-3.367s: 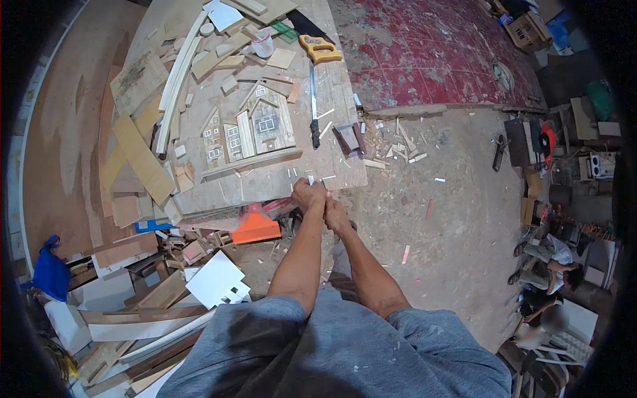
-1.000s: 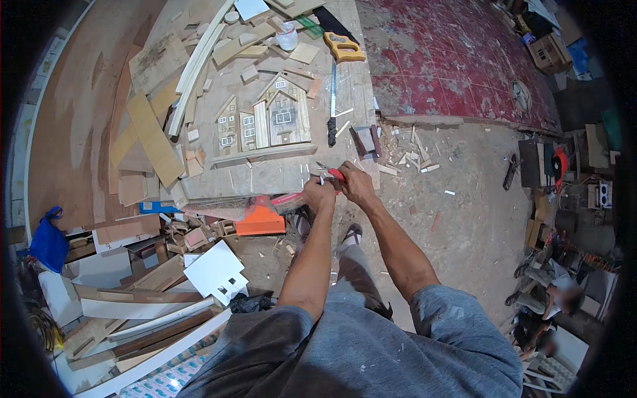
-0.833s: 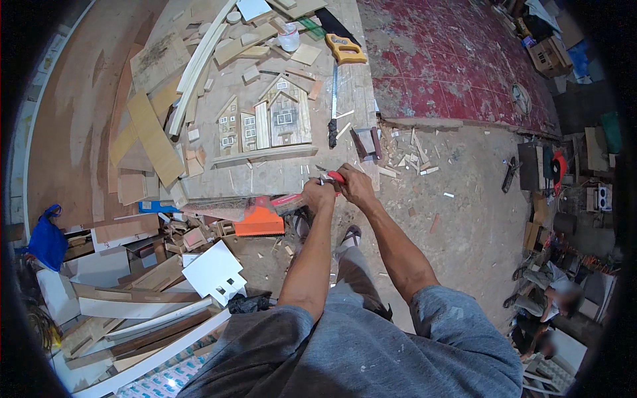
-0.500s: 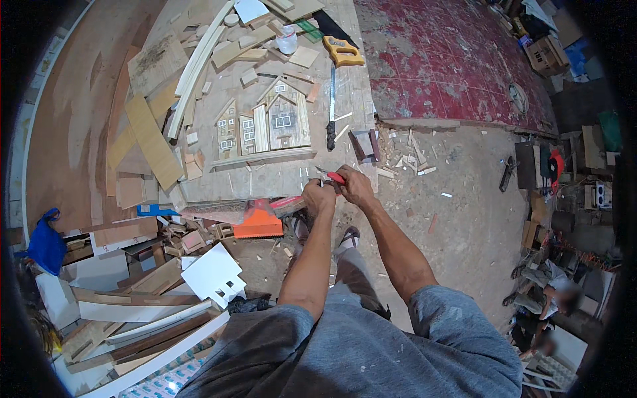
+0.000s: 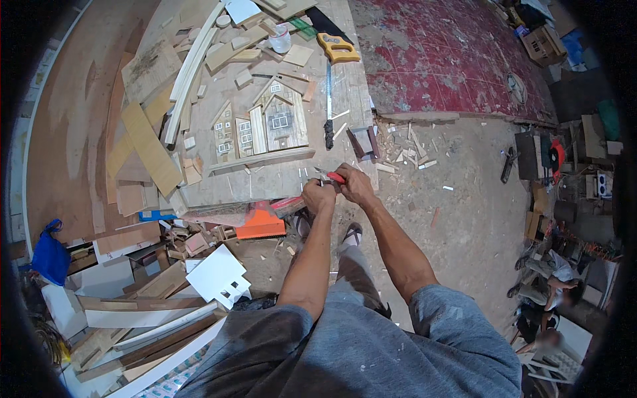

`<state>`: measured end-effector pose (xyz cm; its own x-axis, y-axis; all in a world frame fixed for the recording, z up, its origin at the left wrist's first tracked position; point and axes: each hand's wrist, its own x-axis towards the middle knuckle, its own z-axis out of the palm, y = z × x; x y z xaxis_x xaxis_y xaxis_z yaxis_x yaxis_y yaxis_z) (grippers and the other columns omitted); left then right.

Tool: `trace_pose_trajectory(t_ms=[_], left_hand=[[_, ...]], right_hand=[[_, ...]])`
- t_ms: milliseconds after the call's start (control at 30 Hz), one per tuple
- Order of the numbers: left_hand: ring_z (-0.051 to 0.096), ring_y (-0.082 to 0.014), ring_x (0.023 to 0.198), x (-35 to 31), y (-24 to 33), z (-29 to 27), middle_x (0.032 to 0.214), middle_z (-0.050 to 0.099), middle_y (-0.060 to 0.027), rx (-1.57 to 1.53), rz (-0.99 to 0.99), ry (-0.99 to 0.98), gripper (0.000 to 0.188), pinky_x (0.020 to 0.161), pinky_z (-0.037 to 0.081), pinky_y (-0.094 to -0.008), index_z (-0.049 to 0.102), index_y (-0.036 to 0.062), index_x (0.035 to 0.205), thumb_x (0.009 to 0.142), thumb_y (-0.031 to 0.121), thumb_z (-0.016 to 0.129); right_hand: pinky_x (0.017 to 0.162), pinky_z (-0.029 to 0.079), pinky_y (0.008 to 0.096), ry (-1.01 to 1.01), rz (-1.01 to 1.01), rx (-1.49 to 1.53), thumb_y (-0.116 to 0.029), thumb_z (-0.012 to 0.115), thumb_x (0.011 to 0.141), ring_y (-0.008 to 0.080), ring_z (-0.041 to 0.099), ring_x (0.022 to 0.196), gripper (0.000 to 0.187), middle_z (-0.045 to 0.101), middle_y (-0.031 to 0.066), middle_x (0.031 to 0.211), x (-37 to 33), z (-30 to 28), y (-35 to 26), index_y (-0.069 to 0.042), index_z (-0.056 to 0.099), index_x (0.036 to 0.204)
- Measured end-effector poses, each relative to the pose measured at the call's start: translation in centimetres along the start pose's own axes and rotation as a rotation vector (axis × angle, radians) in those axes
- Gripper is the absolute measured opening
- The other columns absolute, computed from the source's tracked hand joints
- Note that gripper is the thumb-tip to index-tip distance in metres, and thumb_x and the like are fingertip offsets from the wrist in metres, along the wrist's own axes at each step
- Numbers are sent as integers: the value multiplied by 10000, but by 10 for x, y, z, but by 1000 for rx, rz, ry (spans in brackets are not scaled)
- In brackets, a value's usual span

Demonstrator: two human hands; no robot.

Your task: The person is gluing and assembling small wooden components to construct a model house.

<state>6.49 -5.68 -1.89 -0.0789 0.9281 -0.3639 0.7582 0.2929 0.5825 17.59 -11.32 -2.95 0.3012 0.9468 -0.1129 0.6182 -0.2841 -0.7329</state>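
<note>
Both hands meet just off the near right corner of the wooden workbench [image 5: 219,192]. My right hand [image 5: 356,184] is closed round a red-handled knife [image 5: 336,177], its thin metal end pointing left over my left fingers. My left hand [image 5: 319,194] is closed right beside it, fingertips bent inward; whatever it pinches is hidden. Ahead on the bench lies a small wooden model house front [image 5: 280,119] with pale strips and printed windows. A narrow wooden strip [image 5: 262,161] runs along its base. A dark brown angled piece [image 5: 362,142] sits near the bench's right edge.
A yellow-handled handsaw [image 5: 338,48] lies along the bench's right side. Wood offcuts [image 5: 232,56] and a white tub [image 5: 280,41] crowd its far part. An orange scraper [image 5: 260,223] hangs at the near edge. Scrap boards [image 5: 139,302] pile up left; two people [image 5: 547,292] sit far right.
The view has shifted slightly, so the bench and floor things appear a little displaced. Both hands keep nearly the same pose, with the knife still in my right hand.
</note>
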Motion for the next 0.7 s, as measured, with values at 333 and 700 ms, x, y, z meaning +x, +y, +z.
trace_pose_trajectory(t_ms=[333, 700], left_hand=[[673, -412, 885, 0, 0, -9, 891, 696, -232, -1, -14, -87, 159, 774, 517, -496, 730, 44, 828, 724, 161, 703], [657, -443, 813, -5, -24, -13, 807, 673, -255, -84, 312, -32, 147, 751, 502, -499, 727, -16, 839, 737, 38, 637]], right_hand=[[772, 490, 443, 45, 138, -31, -189, 687, 821, 369, 625, 906, 161, 622, 133, 947, 6, 10, -10, -61, 676, 919], [760, 483, 456, 38, 123, -62, -184, 652, 848, 374, 619, 893, 153, 611, 145, 929, 7, 9, -9, -47, 664, 917]])
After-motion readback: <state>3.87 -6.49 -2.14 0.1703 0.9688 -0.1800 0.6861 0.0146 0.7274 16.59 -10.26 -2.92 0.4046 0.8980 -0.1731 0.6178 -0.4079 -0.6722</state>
